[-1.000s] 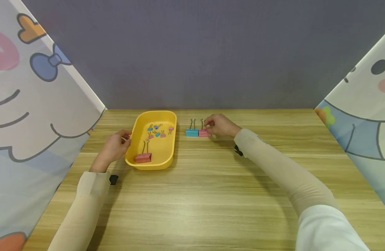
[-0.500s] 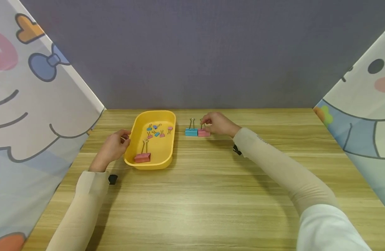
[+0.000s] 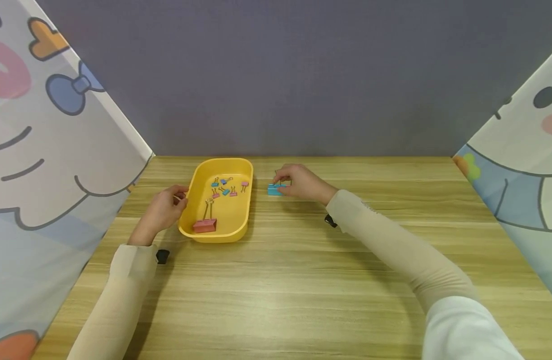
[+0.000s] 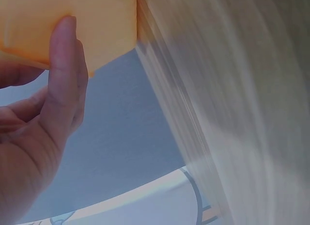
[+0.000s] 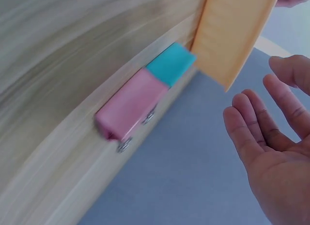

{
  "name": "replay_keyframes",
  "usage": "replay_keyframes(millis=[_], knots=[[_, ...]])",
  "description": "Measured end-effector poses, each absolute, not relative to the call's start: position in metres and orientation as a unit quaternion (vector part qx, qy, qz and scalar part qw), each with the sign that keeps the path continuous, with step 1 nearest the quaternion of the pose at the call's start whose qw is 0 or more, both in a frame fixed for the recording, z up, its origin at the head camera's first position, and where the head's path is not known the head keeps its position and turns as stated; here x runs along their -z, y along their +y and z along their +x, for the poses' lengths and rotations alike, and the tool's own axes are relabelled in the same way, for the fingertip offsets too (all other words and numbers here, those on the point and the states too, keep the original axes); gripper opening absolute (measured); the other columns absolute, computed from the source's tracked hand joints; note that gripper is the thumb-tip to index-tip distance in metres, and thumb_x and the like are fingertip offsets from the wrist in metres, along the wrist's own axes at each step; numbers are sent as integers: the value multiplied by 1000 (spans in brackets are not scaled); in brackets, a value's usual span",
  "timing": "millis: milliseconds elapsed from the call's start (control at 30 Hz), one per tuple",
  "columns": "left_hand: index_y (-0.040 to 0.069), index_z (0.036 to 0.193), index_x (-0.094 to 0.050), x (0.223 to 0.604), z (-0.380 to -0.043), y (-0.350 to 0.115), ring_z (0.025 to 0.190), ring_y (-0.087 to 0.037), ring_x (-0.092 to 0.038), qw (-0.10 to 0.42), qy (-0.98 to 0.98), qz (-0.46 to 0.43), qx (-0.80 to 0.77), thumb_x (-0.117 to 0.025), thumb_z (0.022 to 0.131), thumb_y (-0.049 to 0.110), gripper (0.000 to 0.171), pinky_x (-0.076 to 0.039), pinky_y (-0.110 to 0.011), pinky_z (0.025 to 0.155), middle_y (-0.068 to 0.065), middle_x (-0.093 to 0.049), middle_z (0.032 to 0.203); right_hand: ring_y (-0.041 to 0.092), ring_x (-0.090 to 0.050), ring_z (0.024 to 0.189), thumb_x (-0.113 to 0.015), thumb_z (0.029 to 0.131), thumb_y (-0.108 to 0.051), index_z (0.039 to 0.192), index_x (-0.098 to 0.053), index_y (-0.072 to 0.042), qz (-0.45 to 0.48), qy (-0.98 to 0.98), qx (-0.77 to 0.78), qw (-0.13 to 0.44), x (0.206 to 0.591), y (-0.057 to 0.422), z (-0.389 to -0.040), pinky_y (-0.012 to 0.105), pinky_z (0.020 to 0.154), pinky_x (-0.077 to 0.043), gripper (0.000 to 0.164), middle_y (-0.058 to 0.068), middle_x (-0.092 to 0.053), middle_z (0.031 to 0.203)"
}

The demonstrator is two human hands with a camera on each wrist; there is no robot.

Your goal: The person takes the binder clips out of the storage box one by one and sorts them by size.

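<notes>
My left hand [image 3: 165,210] is at the near-left side of a yellow tray [image 3: 239,231]. In the left wrist view, a straight finger [image 4: 63,65] lies against the tray's outer wall. My right hand [image 3: 303,182] is over two large binder clips right of the tray, thumb and fingers spread apart with nothing between them in the right wrist view. The blue binder clip [image 3: 276,190] shows past the fingertips in the head view. The pink binder clip [image 5: 133,103] sits end to end with it, hidden under the hand in the head view but plain in the right wrist view.
Inside the tray lie a large red binder clip [image 3: 205,225] and several small blue and pink binder clips [image 3: 233,194]. A grey panel [image 3: 303,80] rises along the back of the wooden table [image 3: 276,290]. Cartoon-printed panels [image 3: 77,150] stand at both sides.
My right hand has moved left from the pink binder clip to over the blue one, covering the pink clip in the head view. My left hand has stayed at the tray.
</notes>
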State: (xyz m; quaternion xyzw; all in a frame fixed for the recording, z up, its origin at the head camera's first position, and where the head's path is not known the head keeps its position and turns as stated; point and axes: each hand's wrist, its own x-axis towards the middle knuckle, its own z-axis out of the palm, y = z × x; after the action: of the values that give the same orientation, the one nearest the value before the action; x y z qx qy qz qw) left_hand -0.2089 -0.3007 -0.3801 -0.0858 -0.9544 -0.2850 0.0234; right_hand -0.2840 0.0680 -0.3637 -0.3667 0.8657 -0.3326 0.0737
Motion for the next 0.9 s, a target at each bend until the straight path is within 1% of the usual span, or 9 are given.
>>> replay_keyframes(millis=[100, 233, 333, 467, 567, 667, 767, 900], knots=[[-10, 124, -51, 380, -208, -301, 89, -35, -58, 22, -954, -86, 285, -53, 94, 3, 33, -52, -44, 70, -22, -57, 100, 30, -57, 101, -67, 87, -9, 106, -68, -6, -379, 857, 342, 70, 361, 59, -279, 39, 87, -47, 19, 9, -60, 104], [-10, 125, -51, 380, -207, -301, 89, -35, -58, 22, -954, -85, 286, -52, 94, 3, 34, -52, -44, 71, -22, -57, 101, 27, -58, 99, -68, 87, -8, 106, -68, -7, -388, 852, 345, 61, 360, 46, -273, 38, 87, -47, 19, 7, -62, 106], [-11, 124, -52, 381, -207, -301, 88, -35, -59, 28, -954, -86, 284, -52, 94, 3, 33, -52, -44, 70, -22, -57, 101, 24, -58, 97, -68, 86, -9, 107, -69, -6, -397, 854, 332, 53, 358, 34, -267, 34, 86, -47, 22, 7, -63, 106], [-11, 124, -52, 382, -205, -301, 87, -34, -59, 32, -954, -88, 284, -52, 93, 2, 33, -52, -43, 70, -22, -58, 100, 18, -57, 96, -68, 86, -14, 107, -70, -11, -406, 857, 314, 51, 356, 22, -259, 29, 83, -45, 22, 1, -62, 106], [-11, 124, -52, 382, -204, -302, 87, -34, -59, 33, -953, -90, 286, -53, 93, 2, 33, -51, -43, 69, -22, -58, 99, 17, -56, 98, -69, 87, -15, 107, -70, -14, -409, 854, 315, 58, 355, 17, -255, 29, 85, -45, 20, -1, -62, 107], [-11, 123, -52, 382, -205, -302, 87, -34, -59, 36, -953, -92, 287, -53, 93, 3, 33, -52, -43, 70, -22, -58, 99, 16, -55, 102, -69, 87, -15, 106, -69, -14, -410, 851, 321, 64, 355, 12, -253, 29, 88, -44, 19, -2, -62, 110], [-11, 123, -53, 383, -206, -301, 86, -34, -59, 43, -952, -95, 287, -53, 93, 2, 33, -52, -44, 70, -22, -58, 98, 19, -56, 101, -68, 87, -14, 106, -69, -12, -419, 845, 326, 70, 355, 8, -250, 29, 86, -46, 19, 0, -61, 111], [-12, 122, -53, 384, -208, -301, 85, -34, -59, 48, -952, -95, 287, -54, 92, 2, 33, -52, -44, 70, -22, -59, 97, 22, -58, 97, -67, 87, -12, 106, -68, -11, -439, 832, 331, 80, 355, 0, -247, 34, 85, -47, 19, 1, -61, 107]])
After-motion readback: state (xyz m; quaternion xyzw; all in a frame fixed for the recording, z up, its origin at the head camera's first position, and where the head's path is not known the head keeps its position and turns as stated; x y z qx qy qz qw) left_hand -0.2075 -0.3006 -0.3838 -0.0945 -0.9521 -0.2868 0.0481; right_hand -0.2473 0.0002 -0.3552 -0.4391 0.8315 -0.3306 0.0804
